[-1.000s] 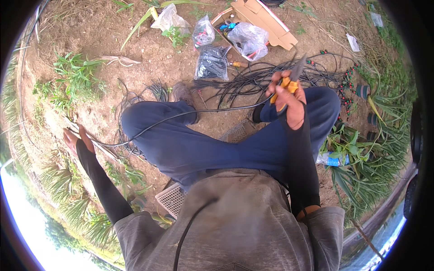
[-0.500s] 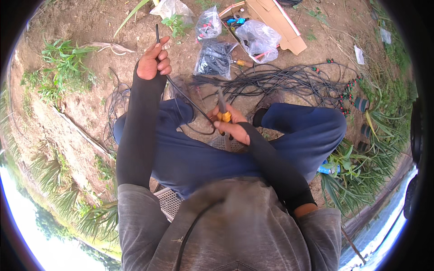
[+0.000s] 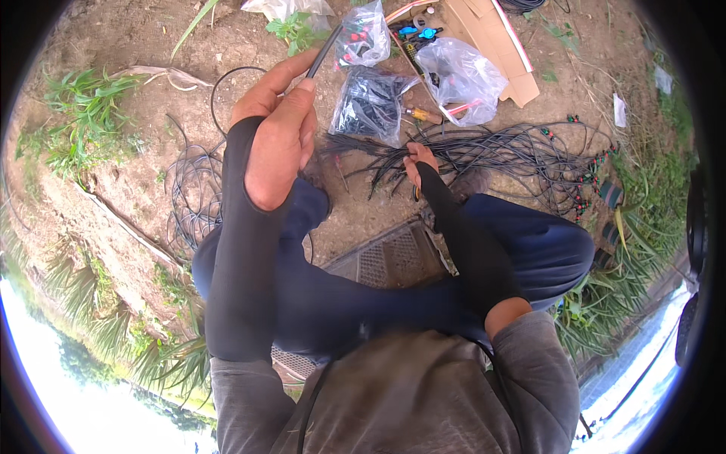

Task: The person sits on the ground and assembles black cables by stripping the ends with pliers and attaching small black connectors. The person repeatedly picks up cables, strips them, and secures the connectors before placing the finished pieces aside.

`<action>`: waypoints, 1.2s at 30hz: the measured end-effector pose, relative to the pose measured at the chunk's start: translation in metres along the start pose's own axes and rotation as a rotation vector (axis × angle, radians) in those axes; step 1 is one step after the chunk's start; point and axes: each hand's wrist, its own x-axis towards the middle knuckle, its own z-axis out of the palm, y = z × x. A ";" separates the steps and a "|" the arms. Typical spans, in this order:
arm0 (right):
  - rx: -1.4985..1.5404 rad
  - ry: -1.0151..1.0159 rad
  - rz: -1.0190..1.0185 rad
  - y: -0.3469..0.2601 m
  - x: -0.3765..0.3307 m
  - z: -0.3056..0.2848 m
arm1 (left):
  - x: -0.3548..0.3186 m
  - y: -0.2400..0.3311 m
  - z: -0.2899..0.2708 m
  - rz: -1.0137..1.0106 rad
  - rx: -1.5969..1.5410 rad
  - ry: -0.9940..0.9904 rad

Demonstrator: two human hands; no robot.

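Left hand: the left hand (image 3: 278, 136) is raised high over the left knee, thumb and forefinger pinched on a black tube (image 3: 324, 51); the tube's short free end sticks up past the fingertips toward the bags.
Right hand: the right hand (image 3: 420, 160) is down on the tube pile (image 3: 499, 151), fingers closed into its near end. Something thin and dark hangs under the palm; I cannot tell whether it is a tool or a tube.
Change: half a second ago the right hand was close to the body, holding yellow-handled pliers against the tube, and the left hand was further left and up. Now the right hand has reached out to the pile and no yellow handles show; the left hand has moved in, the tube kept in its pinch.
Meaning: judging by that, the cut on this length looks finished and the right hand is going to the pile, either to lay something down or to pick out another piece.
Tube: the held end is just left of the pile, above it in the picture; loose coils (image 3: 195, 189) of the same black line lie on the soil left of the pile, beside the left knee.
Bags: a dark bag (image 3: 370, 104) of small parts touches the pile's upper left; two clear bags (image 3: 461, 79) sit just beyond it, with cardboard (image 3: 491, 38) behind.
Seat: a mesh crate (image 3: 393, 257) shows between the legs, on the near side of the pile.
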 end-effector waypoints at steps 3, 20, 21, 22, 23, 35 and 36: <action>0.254 -0.103 -0.010 -0.031 0.046 0.003 | 0.006 0.004 0.004 -0.014 -0.023 -0.016; 1.195 -0.324 0.521 -0.018 0.034 0.045 | 0.016 0.006 0.019 -0.018 -0.001 0.020; 1.156 -0.238 0.408 -0.018 0.034 0.048 | 0.014 0.005 0.020 -0.030 -0.040 0.016; 1.148 -0.179 0.374 -0.017 0.035 0.052 | 0.014 0.005 0.019 -0.032 -0.060 0.010; 1.154 -0.137 0.334 -0.014 0.037 0.057 | 0.014 0.005 0.019 -0.034 -0.080 0.004; 1.003 0.357 0.266 0.036 0.078 0.139 | 0.013 0.003 0.015 -0.028 0.012 -0.025; 0.784 0.389 0.287 0.029 0.077 0.134 | 0.013 0.003 0.015 -0.027 0.009 -0.029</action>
